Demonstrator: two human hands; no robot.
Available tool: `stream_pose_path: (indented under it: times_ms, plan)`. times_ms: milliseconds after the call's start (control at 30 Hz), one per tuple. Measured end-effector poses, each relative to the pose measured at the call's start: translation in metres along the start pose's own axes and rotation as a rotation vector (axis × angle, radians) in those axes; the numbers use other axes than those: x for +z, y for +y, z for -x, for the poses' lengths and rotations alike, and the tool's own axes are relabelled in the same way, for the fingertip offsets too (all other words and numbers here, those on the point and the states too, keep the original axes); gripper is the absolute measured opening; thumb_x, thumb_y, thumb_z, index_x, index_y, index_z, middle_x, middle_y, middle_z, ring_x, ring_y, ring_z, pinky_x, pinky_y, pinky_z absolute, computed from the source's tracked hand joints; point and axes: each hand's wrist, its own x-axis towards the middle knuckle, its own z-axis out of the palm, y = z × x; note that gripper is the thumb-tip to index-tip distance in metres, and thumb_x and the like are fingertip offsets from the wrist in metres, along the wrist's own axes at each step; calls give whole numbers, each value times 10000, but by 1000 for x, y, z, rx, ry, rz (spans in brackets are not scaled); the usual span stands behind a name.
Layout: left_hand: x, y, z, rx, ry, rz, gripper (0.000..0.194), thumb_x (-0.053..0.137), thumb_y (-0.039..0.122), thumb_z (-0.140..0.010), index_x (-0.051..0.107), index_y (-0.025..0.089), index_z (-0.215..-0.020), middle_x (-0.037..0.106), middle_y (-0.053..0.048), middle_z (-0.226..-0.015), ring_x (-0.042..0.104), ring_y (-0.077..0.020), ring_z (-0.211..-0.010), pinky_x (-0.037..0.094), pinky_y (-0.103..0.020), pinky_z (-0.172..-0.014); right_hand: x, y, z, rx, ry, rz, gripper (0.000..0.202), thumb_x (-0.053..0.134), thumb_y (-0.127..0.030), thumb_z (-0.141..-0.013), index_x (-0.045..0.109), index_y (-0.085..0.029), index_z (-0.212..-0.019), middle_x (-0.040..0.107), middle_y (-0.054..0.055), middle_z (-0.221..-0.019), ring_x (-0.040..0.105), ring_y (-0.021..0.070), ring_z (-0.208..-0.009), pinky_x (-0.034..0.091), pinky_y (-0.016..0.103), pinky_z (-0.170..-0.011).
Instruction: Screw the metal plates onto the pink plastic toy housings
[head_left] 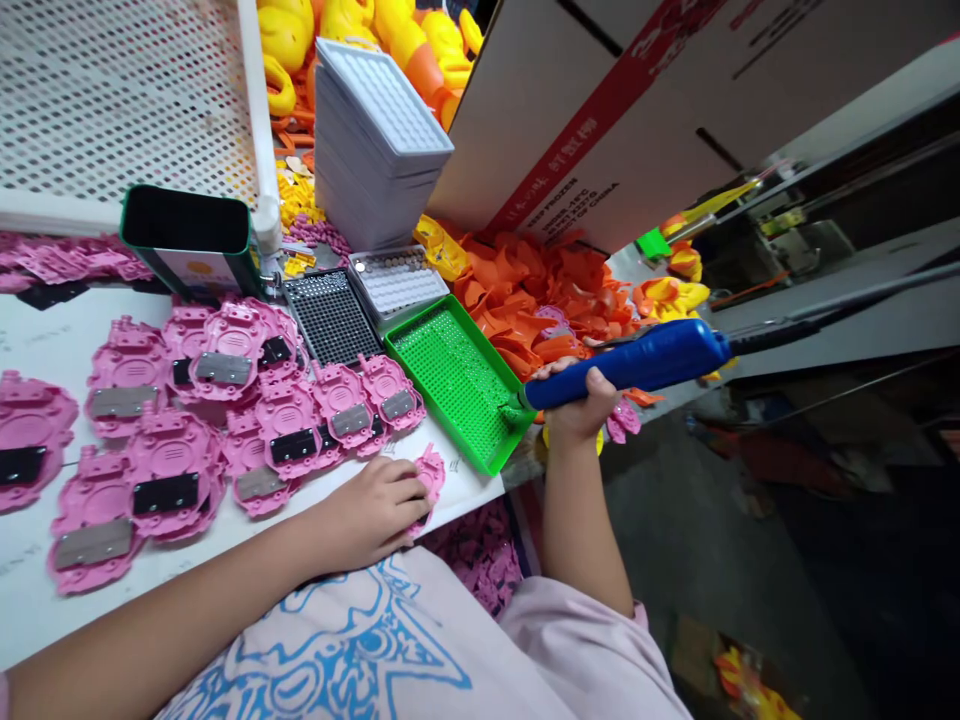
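The right hand (576,408) is closed around a blue, cylindrical powered driver (630,365), its cord trailing off the right edge; the driver's tip reaches into a green plastic mesh tray (450,370), where it blends with small, unclear contents, so whether it touches anything is impossible to tell. The left hand (379,510) lies over a rounded pink plastic housing (433,472) at the near edge of the white tabletop (37,335); the fingers and back of the hand hide most of this piece, and whether they grip it or merely press on it cannot be told. Left of that hand, similar pink housings with black or grey plates (165,470) overlap, partly covering one another, and one is cut off at the left edge. Below the tabletop, a heap of pink pieces (484,560) is partly hidden by the person's clothing (420,640).
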Motion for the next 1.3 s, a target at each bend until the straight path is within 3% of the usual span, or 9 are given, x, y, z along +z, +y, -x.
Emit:
stream_pose_path:
  times_ms: [167,400,600,833,1300]
  plan:
    - [2,-1,2,1,-16,2,218,570,229,-899,588,193,-1113,686,-68,-1067,541,-277,-1101,384,-427,-943,0,-8,-4,10,18,5,313,605,-479,-593,513,-212,-728,571,-55,-539,559,127,-435,476,281,-455]
    - [0,0,0,-1,-10,-2,214,561,233,-914,594,205,-1124,692,-67,-1081,544,-269,-1112,376,-425,-959,2,-31,6,-33,-77,-14,330,551,-543,-645,534,-226,-733,571,-48,-550,567,131,-456,482,285,-464]
    - [0,0,0,6,-8,-17,221,586,238,-904,599,189,-1119,689,-67,-1071,549,-270,-1103,384,-426,-944,6,-17,7,-62,-21,-2,260,606,-396,-593,546,-225,-779,604,-52,-530,571,124,-435,488,263,-472]
    - [-2,0,-1,14,-11,-14,201,573,239,-908,603,190,-1100,692,-70,-1057,556,-269,-1088,394,-422,-930,-4,2,1,-40,33,-9,298,622,-461,-621,506,-213,-740,586,-52,-552,583,130,-453,491,276,-466]
    - [-1,0,-1,-1,-20,-12,210,571,253,-916,602,203,-1117,690,-69,-1073,546,-266,-1110,382,-423,-955,-4,0,2,-20,-10,21,304,618,-464,-614,495,-211,-730,583,-42,-562,580,124,-463,491,279,-487]
